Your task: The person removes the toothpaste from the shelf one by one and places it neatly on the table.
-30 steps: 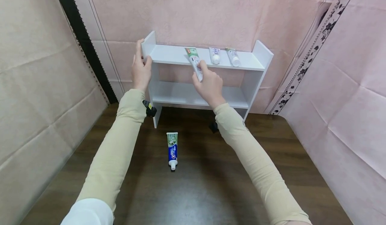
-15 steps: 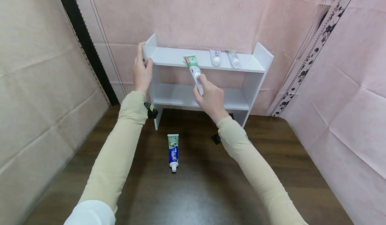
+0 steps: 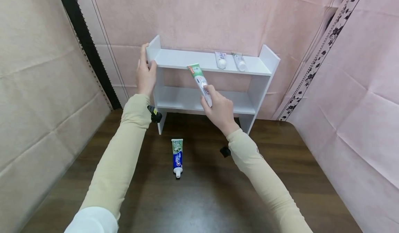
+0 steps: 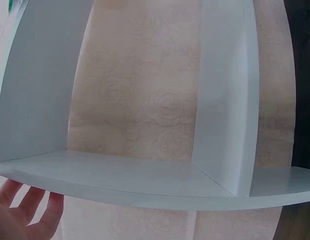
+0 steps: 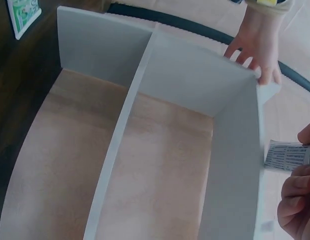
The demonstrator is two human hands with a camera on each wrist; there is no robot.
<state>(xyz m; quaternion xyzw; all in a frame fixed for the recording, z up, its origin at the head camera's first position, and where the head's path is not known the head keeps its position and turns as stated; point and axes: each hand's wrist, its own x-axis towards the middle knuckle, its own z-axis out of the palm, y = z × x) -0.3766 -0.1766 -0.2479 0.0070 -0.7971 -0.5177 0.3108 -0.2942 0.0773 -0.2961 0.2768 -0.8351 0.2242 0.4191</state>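
My right hand [image 3: 220, 110] pinches a white-and-green toothpaste tube [image 3: 199, 82] by its lower end, in front of the white shelf [image 3: 184, 58]. The tube tilts with its flat green end up and left, overlapping the top board's front edge in the head view. Printed text shows on the tube [image 5: 289, 155] in the right wrist view, beside the top board. My left hand [image 3: 145, 75] grips the shelf's left side panel, thumb at the front edge and fingers along the outer face. In the left wrist view, those fingers [image 4: 32, 215] touch the panel from outside.
Two white tubes, one with purple print [image 3: 221, 60] and another to its right [image 3: 239, 62], lie on the top board. A blue-and-green Crest toothpaste tube [image 3: 177, 158] lies on the dark wooden table [image 3: 199, 198]. Pink cloth [image 3: 218, 18] hangs behind the shelf.
My right hand has drawn the toothpaste tube down and toward me, from over the top board to in front of the shelf. My left hand stays on the side panel.
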